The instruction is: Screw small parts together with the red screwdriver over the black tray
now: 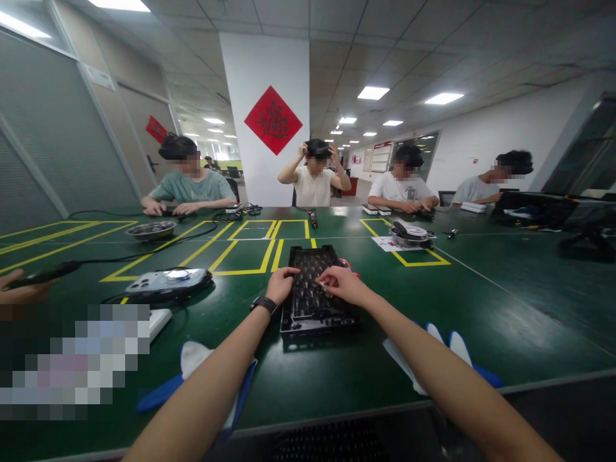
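A black plastic case [310, 321], shaped like a shallow tray, lies lengthwise before me. Its inside shows rows of small shiny parts too fine to name. My left hand [280, 287] grips the case's left edge, fingers curled over the rim. Over the right half, my right hand [344, 285] is closed in a pinch at a small thing, low against the inside; its kind is hidden by the fingers. Something red peeks out beyond the case's far right side, behind my right hand.
Blue-and-white gloves [192, 359] lie under both forearms. Left are a device in a clear case [168, 282], a metal bowl [151, 231] and another person's hand holding a dark tool. A screwdriver-like tool [313, 219] lies ahead; a round dish [411, 236] sits right. Several people sit opposite.
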### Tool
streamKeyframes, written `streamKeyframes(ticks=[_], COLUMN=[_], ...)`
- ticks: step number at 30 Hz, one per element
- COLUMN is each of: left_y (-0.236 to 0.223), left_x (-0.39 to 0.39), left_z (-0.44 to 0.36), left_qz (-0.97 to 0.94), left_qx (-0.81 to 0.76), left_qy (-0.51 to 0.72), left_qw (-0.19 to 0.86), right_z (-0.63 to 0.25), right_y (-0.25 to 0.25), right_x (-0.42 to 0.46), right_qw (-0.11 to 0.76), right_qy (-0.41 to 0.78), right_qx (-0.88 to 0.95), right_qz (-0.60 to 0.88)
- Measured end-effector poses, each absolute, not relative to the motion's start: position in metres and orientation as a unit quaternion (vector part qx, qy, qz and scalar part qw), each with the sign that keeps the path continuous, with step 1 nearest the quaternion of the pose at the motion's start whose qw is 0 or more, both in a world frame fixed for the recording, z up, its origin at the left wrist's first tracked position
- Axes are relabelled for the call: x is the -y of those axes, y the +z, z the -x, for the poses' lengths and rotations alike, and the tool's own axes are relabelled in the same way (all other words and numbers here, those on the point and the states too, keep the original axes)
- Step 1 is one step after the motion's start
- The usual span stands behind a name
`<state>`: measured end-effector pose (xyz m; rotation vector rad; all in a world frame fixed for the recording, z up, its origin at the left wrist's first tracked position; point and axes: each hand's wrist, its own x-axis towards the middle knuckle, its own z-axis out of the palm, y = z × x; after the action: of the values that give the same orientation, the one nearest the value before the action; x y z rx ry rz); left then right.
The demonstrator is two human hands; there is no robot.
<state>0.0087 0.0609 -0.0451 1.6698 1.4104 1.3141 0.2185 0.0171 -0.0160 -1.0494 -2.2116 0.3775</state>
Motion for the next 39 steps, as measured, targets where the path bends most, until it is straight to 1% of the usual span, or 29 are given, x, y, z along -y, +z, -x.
streamKeyframes(ticks=[4, 9, 11, 14, 17, 19, 22, 25, 28, 32, 36, 39], left_y=[-0.045, -0.044, -0.044, -0.045, -0.048, -0.05, -0.052, -0.052, -0.052, -0.053, -0.055, -0.055], left_x=[-0.061, -0.06, -0.06, -0.06, -0.062, -0.063, -0.065, -0.066, -0.067, -0.07, -0.073, -0.073], left_z=[-0.009, -0.009, -0.009, -0.009, -0.009, -0.008, -0.008, -0.008, -0.008, -0.008, -0.008, -0.008], left_qz=[-0.627, -0.624, -0.621, -0.622, -0.63, -0.638, -0.644, -0.639, -0.635, -0.635, -0.636, -0.636], left_qx=[-0.529, -0.525, -0.526, -0.526, -0.525, -0.522, -0.519, -0.524, -0.525, -0.521, -0.517, -0.519], left_qy=[0.489, 0.497, 0.501, 0.503, 0.506, 0.508, 0.509, 0.511, 0.513, 0.517, 0.519, 0.518], left_qw=[0.298, 0.296, 0.296, 0.289, 0.268, 0.251, 0.237, 0.238, 0.24, 0.24, 0.243, 0.241], right_z=[-0.219, -0.219, -0.218, -0.216, -0.212, -0.209, -0.205, -0.203, -0.202, -0.2, -0.195, -0.192], right_y=[-0.016, -0.018, -0.017, -0.013, -0.006, -0.001, 0.007, 0.013, 0.017, 0.018, 0.016, 0.015], right_x=[-0.017, -0.018, -0.018, -0.017, -0.015, -0.011, -0.001, 0.009, 0.016, 0.02, 0.023, 0.025], right_qw=[0.312, 0.293, 0.31, 0.363, 0.39, 0.368, 0.291, 0.221, 0.172, 0.126, 0.136, 0.141], right_qy=[0.127, 0.147, 0.153, 0.163, 0.234, 0.317, 0.422, 0.452, 0.442, 0.382, 0.319, 0.265], right_qx=[0.84, 0.835, 0.826, 0.796, 0.771, 0.774, 0.789, 0.805, 0.823, 0.859, 0.879, 0.902], right_qz=[0.427, 0.442, 0.445, 0.455, 0.446, 0.406, 0.337, 0.313, 0.311, 0.317, 0.328, 0.309])
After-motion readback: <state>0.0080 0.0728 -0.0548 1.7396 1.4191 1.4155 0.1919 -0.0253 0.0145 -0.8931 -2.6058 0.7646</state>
